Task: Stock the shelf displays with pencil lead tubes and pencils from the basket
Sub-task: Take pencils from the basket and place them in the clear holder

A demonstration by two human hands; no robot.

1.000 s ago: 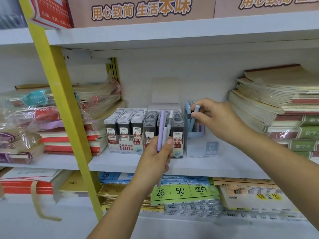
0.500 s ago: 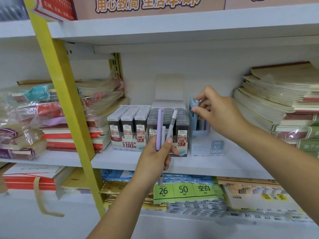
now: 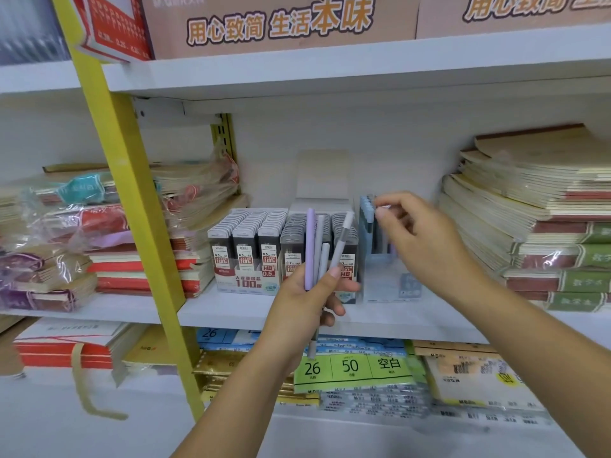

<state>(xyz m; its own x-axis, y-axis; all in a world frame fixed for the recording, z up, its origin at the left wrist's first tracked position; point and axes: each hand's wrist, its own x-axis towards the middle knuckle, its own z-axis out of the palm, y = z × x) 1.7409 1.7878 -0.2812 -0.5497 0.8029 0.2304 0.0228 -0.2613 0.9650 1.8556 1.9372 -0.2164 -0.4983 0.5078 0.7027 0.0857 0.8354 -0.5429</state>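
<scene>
At mid-shelf height, front centre: left hand (image 3: 302,302) clenched round a bunch of slim mechanical pencils (image 3: 310,246), lilac one leftmost, grey and pale ones beside it, one translucent grey tilted right. Thumb across the barrels, tips poking out below the palm. Bunch held upright just in front of the lead-tube trays.

Right of that: right hand (image 3: 426,249) up at the clear plastic pencil display box (image 3: 393,285), fingers loosely curled, thumb and forefinger close together at the caps of the pale blue pencils (image 3: 365,223) standing upright along the box's left side. Blurred; cannot tell whether pinching a pencil or only touching.

On white shelf board (image 3: 231,310): white cardboard tray of dark grey pencil lead tubes (image 3: 246,236), packed in rows, labels 0.5 HB. Second tray (image 3: 292,239) just beside it on the right, labelled 0.7 HB, partly hidden by the held pencils. Clear box touching or just beside that tray, cannot tell which.

Around: yellow metal upright (image 3: 132,206) slanting across left; plastic-wrapped notebook stacks (image 3: 62,233) far left; beige and green notebook stacks (image 3: 535,206) far right; flat packs with green 26/50 label (image 3: 350,366) on lower shelf.
</scene>
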